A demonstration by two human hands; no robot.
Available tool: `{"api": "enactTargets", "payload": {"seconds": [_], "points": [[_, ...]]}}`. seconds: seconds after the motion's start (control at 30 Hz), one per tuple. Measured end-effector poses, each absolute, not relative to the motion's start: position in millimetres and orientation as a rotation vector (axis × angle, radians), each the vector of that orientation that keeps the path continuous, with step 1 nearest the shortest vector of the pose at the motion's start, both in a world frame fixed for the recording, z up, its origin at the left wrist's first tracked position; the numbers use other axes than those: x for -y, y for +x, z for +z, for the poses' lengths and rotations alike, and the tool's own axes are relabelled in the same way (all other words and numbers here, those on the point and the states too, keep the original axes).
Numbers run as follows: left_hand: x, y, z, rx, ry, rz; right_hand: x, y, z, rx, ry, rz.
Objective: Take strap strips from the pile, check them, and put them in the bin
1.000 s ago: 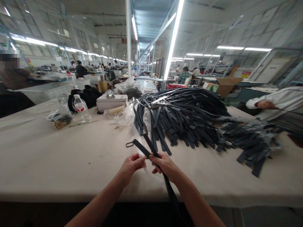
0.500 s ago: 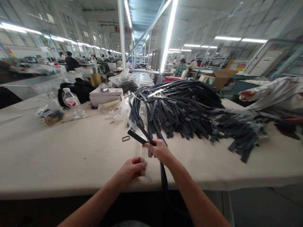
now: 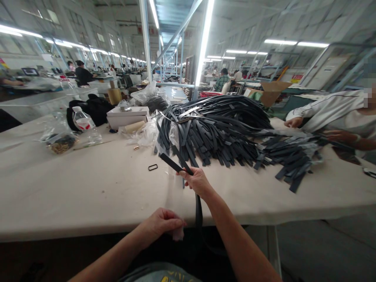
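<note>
My right hand (image 3: pixel 196 181) is closed on a black strap (image 3: pixel 170 162), whose two ends stick out past the fingers toward the far left. The rest of that strap hangs down over the table's front edge. Lower and to the left, my left hand (image 3: pixel 163 224) pinches a small piece of clear plastic film (image 3: pixel 178 234) at the table edge. A black rectangular ring (image 3: pixel 153 167) lies flat on the table, left of the strap ends. Just beyond my right hand spreads a large pile of black straps (image 3: pixel 217 133).
On the cloth-covered table (image 3: pixel 88 196) stand a plastic bottle (image 3: pixel 85 123), a white box (image 3: pixel 127 116) and a bag of small metal parts (image 3: pixel 61 143). A small brass piece (image 3: pixel 136 148) lies nearby. At the right, a co-worker's hand (image 3: pixel 293 122) is beside the pile.
My left hand has moved down toward the table edge with the plastic film, away from the strap. My right hand keeps its hold. The co-worker's hand at the right has lowered.
</note>
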State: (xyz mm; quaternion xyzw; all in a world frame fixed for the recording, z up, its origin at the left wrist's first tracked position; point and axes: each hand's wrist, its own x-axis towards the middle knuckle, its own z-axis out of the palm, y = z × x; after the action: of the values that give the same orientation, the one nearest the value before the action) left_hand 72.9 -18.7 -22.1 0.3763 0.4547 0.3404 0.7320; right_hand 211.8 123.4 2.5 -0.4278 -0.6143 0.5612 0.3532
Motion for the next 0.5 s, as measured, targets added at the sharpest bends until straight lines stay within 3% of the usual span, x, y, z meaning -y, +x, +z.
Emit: {"api": "enactTargets", "payload": {"seconds": [0.13,0.37,0.5], "points": [[19,81,-19,-1.01,0.852,0.736,-111,222,8,1.557,-1.096,1.43],[2,97,-24,-0.949,0.454,1.171,-44,302,7,1.445,-1.264,1.313],[-15,113,-16,-0.908,0.2,1.33,3,343,-9,1.546,-1.394,1.034]]}}
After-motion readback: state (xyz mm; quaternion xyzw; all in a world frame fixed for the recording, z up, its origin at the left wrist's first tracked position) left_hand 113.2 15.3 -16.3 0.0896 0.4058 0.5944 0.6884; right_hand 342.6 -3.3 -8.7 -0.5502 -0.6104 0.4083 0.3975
